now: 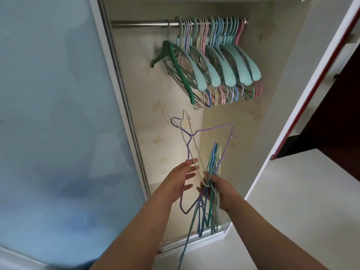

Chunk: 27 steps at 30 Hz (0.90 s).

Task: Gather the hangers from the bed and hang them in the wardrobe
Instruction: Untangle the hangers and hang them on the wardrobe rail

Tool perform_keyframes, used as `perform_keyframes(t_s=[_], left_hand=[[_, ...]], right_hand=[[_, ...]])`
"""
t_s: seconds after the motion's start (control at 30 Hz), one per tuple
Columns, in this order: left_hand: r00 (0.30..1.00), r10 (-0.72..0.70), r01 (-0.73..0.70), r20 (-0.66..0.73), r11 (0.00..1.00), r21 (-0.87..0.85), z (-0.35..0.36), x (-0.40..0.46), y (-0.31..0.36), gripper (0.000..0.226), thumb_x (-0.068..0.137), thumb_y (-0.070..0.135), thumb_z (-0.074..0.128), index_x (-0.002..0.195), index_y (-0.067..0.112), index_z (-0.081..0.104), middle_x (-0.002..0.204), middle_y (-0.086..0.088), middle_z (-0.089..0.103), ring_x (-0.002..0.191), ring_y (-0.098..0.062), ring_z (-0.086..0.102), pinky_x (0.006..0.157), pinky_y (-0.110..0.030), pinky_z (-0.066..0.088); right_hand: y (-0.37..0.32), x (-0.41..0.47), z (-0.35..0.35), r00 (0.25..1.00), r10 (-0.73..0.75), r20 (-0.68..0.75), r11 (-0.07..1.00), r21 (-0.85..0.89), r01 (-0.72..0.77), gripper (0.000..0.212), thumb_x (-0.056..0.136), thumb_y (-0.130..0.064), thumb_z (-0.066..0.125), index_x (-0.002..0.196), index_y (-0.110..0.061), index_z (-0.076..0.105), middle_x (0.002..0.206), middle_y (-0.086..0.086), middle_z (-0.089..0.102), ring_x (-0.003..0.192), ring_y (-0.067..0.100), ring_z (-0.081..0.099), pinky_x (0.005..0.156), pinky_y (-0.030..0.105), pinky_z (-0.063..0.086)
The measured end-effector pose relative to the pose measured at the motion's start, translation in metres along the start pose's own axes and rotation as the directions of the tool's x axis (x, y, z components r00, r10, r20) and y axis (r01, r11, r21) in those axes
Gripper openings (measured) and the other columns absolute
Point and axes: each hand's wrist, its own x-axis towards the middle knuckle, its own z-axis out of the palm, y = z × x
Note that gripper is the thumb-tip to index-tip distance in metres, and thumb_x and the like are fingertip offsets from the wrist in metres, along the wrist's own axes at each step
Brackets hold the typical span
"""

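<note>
Head view, before the open wardrobe: my right hand grips a bundle of thin wire hangers low in front of the opening; my left hand, fingers spread, touches a purple hanger and a white hanger fanned from the bundle. Many hung hangers crowd the rail above

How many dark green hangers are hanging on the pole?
1. The dark green hanger hangs at the left end of the row on the rail, left of the light teal and pastel ones. Another could be hidden behind that packed row.
</note>
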Motion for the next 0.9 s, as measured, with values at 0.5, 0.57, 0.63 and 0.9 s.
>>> perform_keyframes(t_s=[0.5,0.57,0.63,0.9], left_hand=[[0.95,-0.181,0.288,0.253,0.817,-0.5,0.021,0.007,-0.021,0.112,0.064,0.095,0.028,0.126,0.008,0.063,0.126,-0.019,0.06,0.103,-0.036,0.062,0.085,-0.048,0.052],[0.954,-0.219,0.286,0.204,0.865,-0.411,0.03,0.01,-0.021,0.108,0.066,0.093,0.035,0.125,0.008,0.063,0.124,-0.017,0.061,0.111,-0.033,0.058,0.097,-0.045,0.044],[0.954,-0.231,0.292,0.192,0.866,-0.406,0.036,0.012,-0.018,0.108,0.06,0.093,0.046,0.125,0.008,0.063,0.121,-0.016,0.058,0.115,-0.031,0.053,0.106,-0.044,0.034],[0.973,-0.212,0.226,0.086,0.832,-0.507,0.048,0.019,-0.022,0.075,0.062,0.064,0.068,0.119,0.015,0.066,0.116,-0.01,0.068,0.099,-0.024,0.067,0.078,-0.035,0.056]], right_hand=[[-0.042,0.011,0.008,0.971,-0.075,0.227,0.812,-0.552,0.191,0.009,0.087,-0.009,0.062,0.092,-0.004,0.067,0.081,0.014,0.067,0.066,0.022,0.064,0.066,0.032,0.053],[-0.039,0.014,0.006,0.969,-0.076,0.235,0.701,-0.679,0.219,0.012,0.091,-0.015,0.059,0.093,-0.007,0.067,0.08,0.008,0.067,0.07,0.016,0.063,0.069,0.028,0.05],[-0.039,0.018,0.005,0.972,-0.08,0.223,0.584,-0.78,0.227,0.022,0.093,-0.026,0.057,0.096,-0.006,0.067,0.086,0.008,0.067,0.077,0.017,0.062,0.073,0.028,0.049],[-0.059,0.001,0.015,0.863,-0.371,0.343,-0.432,-0.886,0.167,0.04,0.09,-0.053,0.041,0.112,-0.022,0.056,0.12,0.004,0.046,0.115,0.026,0.044,0.096,0.04,0.036]])
